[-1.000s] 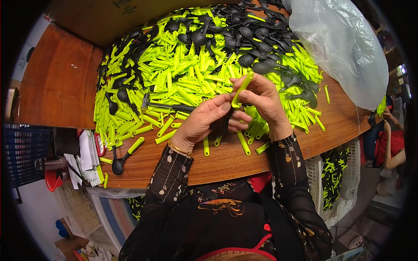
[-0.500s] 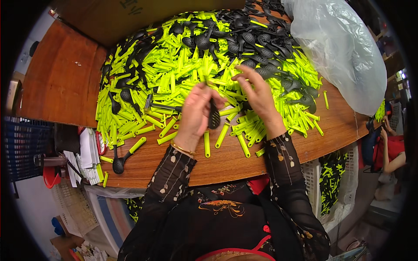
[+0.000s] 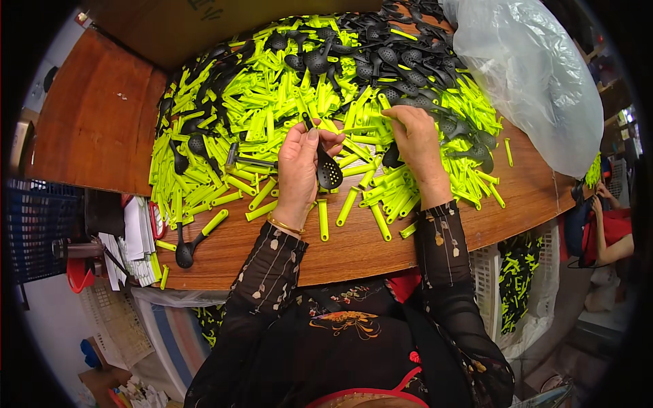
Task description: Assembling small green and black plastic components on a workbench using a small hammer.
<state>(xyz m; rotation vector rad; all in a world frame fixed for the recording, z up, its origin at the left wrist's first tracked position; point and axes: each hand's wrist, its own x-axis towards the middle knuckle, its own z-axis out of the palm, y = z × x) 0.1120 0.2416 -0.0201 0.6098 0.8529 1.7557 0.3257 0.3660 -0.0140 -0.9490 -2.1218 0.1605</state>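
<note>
In my left hand [image 3: 299, 166] is a black slotted spoon [image 3: 329, 174], its perforated bowl hanging down toward me and its bare black shaft pointing up past my thumb. My right hand [image 3: 416, 136] is closed in a pinch at the edge of the pile, on a lime-green handle [image 3: 384, 102] that sticks up beyond the fingertips. Around both hands spreads a heap of loose lime-green handles [image 3: 262, 129]. Left of my left hand lies a hammer [image 3: 235, 158], its dark handle reaching toward my wrist.
More black spoon heads [image 3: 401, 68] are heaped at the far right beside a clear plastic bag [image 3: 530, 81]. A cardboard box [image 3: 224, 30] stands at the back. Near the left edge of the wooden table [image 3: 272, 262] lies a spoon with a green handle [image 3: 211, 228]. Crates flank me below.
My right hand has gone from spread fingers to a pinch on a green handle, moving slightly right. The spoon in my left hand has turned, so its bowl now faces up more.
</note>
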